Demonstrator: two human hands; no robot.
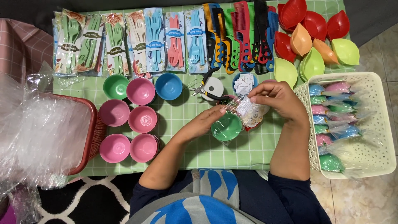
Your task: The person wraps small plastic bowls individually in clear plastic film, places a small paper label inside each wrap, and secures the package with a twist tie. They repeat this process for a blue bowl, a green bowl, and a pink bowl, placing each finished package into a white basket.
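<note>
The left hand (203,123) gripped a green bowl (226,127) inside a clear plastic bag (248,111), fingers curled around its rim; the right hand (278,98) pinched the bag's upper edge beside a white paper slip (246,105) tucked within; both sat over the green checked cloth (232,151), just before the person's chest. The thin film looked liable to tear or slip if the pinch pulled hard against the bowl's rim; the slip might slide out with it. Pliers (204,84) on a white tape roll (214,86) lay just beyond the hands; 6 pink bowls (128,124) crowded the left; a cream basket (373,124) of bagged bowls hemmed the right elbow. Open cloth remained only below the hands, toward the near edge.
</note>
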